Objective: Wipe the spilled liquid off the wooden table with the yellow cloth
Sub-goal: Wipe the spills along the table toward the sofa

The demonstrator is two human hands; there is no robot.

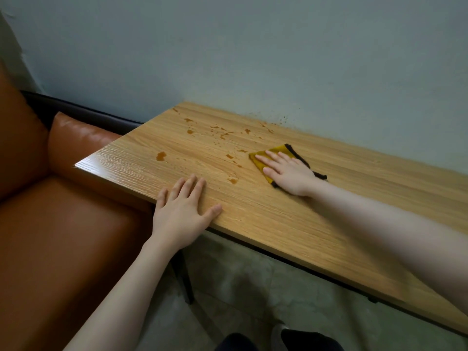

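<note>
A long wooden table (291,214) stands against the wall. Brown liquid (161,156) lies on it in a small puddle near the left end, with several drops and splashes (222,134) scattered toward the wall. The yellow cloth (277,151), edged in black, lies flat on the tabletop just right of the drops. My right hand (286,172) presses on the cloth with straight fingers and covers most of it. My left hand (182,211) rests flat on the table's near edge, fingers straight, holding nothing.
An orange-brown leather sofa (58,224) butts against the table's left end. The pale wall (253,59) runs along the table's far side, with small brown specks just above the tabletop. Below the near edge are the grey floor (240,287), a black table leg and my shoe.
</note>
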